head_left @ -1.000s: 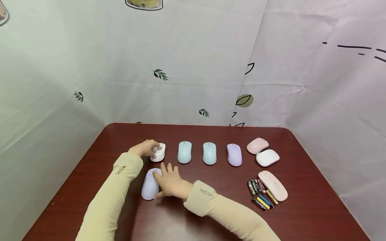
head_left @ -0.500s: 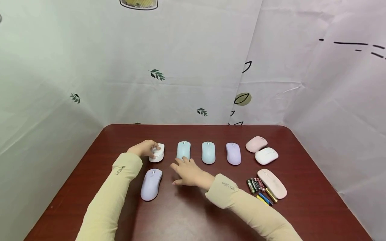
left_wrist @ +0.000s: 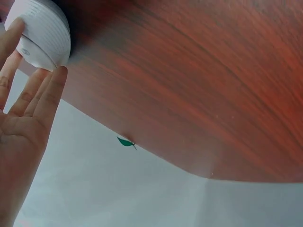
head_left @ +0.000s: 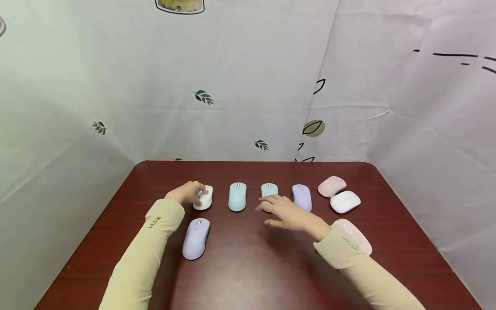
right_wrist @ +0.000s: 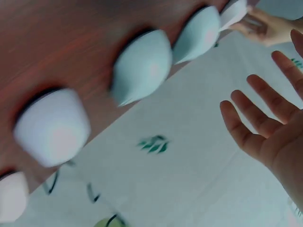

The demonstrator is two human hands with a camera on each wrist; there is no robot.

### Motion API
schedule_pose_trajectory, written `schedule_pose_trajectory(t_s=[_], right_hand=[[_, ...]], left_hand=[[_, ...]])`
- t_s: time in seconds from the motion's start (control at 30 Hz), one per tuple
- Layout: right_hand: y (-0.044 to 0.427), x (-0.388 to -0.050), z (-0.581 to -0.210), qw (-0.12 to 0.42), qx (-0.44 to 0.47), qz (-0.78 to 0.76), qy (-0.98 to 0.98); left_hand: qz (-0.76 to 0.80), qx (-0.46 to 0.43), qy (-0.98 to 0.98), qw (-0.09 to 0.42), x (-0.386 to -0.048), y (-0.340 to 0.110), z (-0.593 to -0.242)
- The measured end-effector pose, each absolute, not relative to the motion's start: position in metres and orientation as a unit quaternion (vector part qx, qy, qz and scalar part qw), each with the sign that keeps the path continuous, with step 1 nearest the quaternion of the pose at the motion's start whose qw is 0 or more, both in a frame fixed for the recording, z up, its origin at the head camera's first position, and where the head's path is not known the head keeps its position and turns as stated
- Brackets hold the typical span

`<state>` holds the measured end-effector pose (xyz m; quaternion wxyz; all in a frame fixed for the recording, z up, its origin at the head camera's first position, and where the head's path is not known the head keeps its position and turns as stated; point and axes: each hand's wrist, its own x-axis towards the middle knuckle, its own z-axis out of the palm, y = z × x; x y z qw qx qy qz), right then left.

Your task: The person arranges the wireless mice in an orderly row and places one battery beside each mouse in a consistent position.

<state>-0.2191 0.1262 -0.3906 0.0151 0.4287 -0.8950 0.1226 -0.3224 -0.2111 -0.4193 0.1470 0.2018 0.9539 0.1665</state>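
At the left end of the back row, my left hand (head_left: 188,192) holds a white computer mouse (head_left: 205,198) between thumb and fingers. The left wrist view shows the fingertips against the sides of that white mouse (left_wrist: 40,35). My right hand (head_left: 288,213), fingers spread and holding nothing, hovers over the table in front of the second light-blue mouse (head_left: 269,189) and partly hides it. Just behind that hand is a purple mouse (head_left: 302,196). The first light-blue mouse (head_left: 237,196) lies between the two hands. Nearer the front left rests a lavender mouse (head_left: 196,239).
On the right of the dark red table (head_left: 232,275) lie a pink mouse (head_left: 331,186), a white mouse (head_left: 345,202) and a flat pink mouse (head_left: 358,237), partly behind the right sleeve (head_left: 341,247). A patterned cloth (head_left: 232,77) hangs around the table's back and sides.
My right hand has left the lavender mouse and swept right, past the first light-blue mouse to the second. Its sleeve now hides the batteries. My left hand has stayed on the white mouse.
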Motion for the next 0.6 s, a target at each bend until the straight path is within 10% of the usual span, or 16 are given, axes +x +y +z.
schedule_pose_trajectory(t_s=[0.6], right_hand=[[0.254, -0.189, -0.413, 0.055, 0.358, 0.094, -0.928]], left_hand=[[0.141, 0.250, 0.954, 0.082, -0.315, -0.214, -0.426]])
